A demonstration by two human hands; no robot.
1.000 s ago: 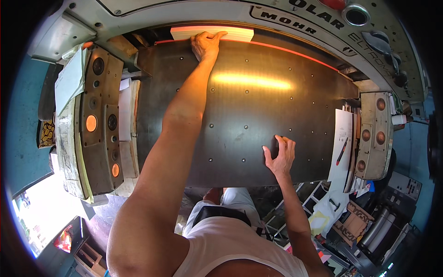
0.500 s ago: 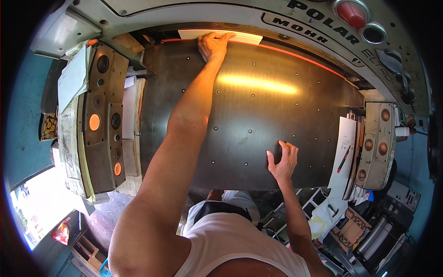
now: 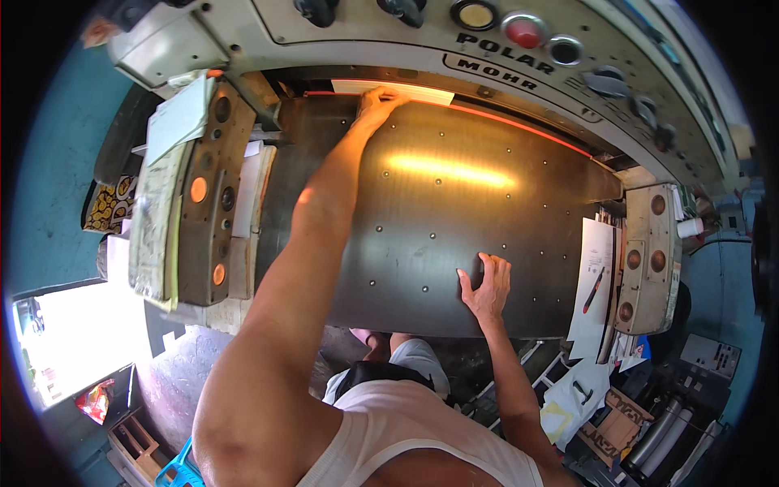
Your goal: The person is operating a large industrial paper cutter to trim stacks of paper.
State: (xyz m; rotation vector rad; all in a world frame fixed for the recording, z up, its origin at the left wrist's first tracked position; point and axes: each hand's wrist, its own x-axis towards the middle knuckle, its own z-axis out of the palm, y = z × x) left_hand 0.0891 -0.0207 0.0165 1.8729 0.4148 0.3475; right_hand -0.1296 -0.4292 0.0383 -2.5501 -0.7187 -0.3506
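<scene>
A cream paper stack (image 3: 434, 93) lies at the back of a dark metal machine bed (image 3: 422, 211) studded with small round fittings, just beyond a thin red line. My left hand (image 3: 377, 105) reaches to it with bent fingers pressed together on its near edge; the fingertips are small in the picture. My right hand (image 3: 487, 288) rests on the front right of the bed, thumb and fingers apart, holding nothing.
Overhead runs a grey machine housing (image 3: 381, 45) with knobs and a red button (image 3: 526, 31). Side blocks (image 3: 211, 187) (image 3: 645, 260) flank the bed. Loose papers (image 3: 174, 122) top the left one; sheets with a pen (image 3: 592, 288) lie at right.
The view has shifted, showing more of the housing above. My left hand stays on the stack, which now shows as a thinner strip. My right hand holds roughly the same pose.
</scene>
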